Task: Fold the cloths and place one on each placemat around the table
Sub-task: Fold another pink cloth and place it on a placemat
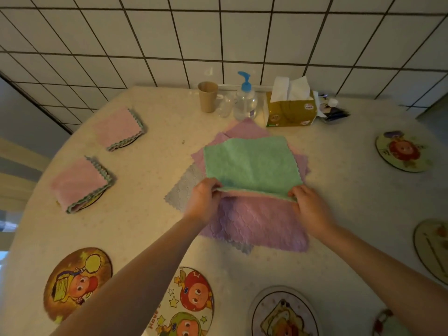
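The wall behind was covered with white square tiles, and in front of it stood a round table (pixel 150 229) with a pale speckled cloth, dimly lit. In the middle of it lay a loose pile of cloths (pixel 264 221), lilac ones and a grey one under them. On top of this pile you held the green cloth (pixel 249 161), which showed a pink underside along its near fold.

Your left hand (pixel 203 202) pinched the near left corner of that cloth, fingers closed on the edge. Your right hand (pixel 309 209) pinched the near right corner in the same way. The far half of the cloth lay flat on the pile.

To do this fold well, I think you needed to bring both corners together in one even movement, so the zigzag edges met, then press the crease flat before folding again. You should also have taken care not to drag the lilac cloth below with it.

Two folded cloths, pink on top, already sat at the left, the far one (pixel 118 128) and the near one (pixel 80 185), each on a round placemat that was mostly hidden. Five more cartoon placemats near you and at the right were bare, for example one at the far right (pixel 403 151).

About the containers: the brown paper cup (pixel 207 97) stood upright, and I could not see inside it. The pump bottle (pixel 245 100) held a clear liquid. The tissue box (pixel 291 110) had white tissues standing out of its top.
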Motion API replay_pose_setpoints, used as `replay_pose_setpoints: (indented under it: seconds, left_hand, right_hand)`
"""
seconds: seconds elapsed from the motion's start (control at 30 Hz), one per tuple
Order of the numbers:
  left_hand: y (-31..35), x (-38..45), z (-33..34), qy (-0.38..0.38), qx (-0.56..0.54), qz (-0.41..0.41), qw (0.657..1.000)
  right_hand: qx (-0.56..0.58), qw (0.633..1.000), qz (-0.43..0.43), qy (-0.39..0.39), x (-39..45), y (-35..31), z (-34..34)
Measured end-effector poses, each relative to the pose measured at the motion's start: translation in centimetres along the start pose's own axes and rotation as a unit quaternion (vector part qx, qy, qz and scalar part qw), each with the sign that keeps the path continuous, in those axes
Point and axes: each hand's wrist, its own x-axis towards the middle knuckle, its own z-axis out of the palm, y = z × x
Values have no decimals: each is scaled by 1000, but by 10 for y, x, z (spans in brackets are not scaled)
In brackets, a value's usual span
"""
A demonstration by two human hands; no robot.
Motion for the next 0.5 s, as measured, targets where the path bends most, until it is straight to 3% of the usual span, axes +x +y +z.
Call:
replay_pose_setpoints:
  seconds: [0.1, 0.3, 0.4, 0.5]
  left_hand:
    - [11, 5, -22, 44, -109, -15, 993]
    - [10, -17, -115, 166, 11, 189, 968]
    - [-21, -45, -155, 172, 71, 244, 952]
    - [-67, -93, -179, 145, 106, 248, 952]
  right_hand:
    - [110, 992, 18, 61, 7, -22, -20]
    - [121, 985, -20, 125, -6, -98, -52]
    - [139, 978, -73, 135, -30, -137, -43]
    - [143, 980, -87, 110, -67, -177, -22]
